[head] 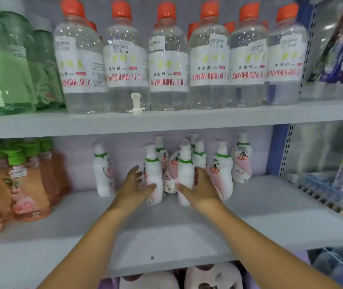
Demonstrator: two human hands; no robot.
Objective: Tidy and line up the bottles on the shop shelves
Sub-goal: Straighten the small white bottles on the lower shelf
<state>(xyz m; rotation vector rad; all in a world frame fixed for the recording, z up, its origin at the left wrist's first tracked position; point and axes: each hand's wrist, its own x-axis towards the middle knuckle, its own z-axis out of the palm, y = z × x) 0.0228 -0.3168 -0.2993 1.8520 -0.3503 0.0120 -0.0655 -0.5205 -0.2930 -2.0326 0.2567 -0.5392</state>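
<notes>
On the lower grey shelf (270, 215) a cluster of white-and-pink plastic pump bottles with green collars stands toward the back, and both hands are in among them. The left hand (132, 189) has its fingers spread and only loosely bent, the thumb touching the side of the front-left pump bottle (153, 178) without closing round it. The right hand (200, 189) curls round the front-middle pump bottle (185, 174), thumb across the front and fingers behind. The job here looks only partly done: the cluster is bunched and uneven, one bottle behind the two in front (172, 174) leans at a tilt, a lone pump bottle (103, 174) stands apart to the left, and another (241, 161) sits further back on the right. On the upper shelf the row of clear bottles with orange caps (167, 59) already stands fairly even, though a small white pump part (135, 103) lies loose at its edge. Peach-coloured bottles with green caps (28, 184) at lower left look grouped
</notes>
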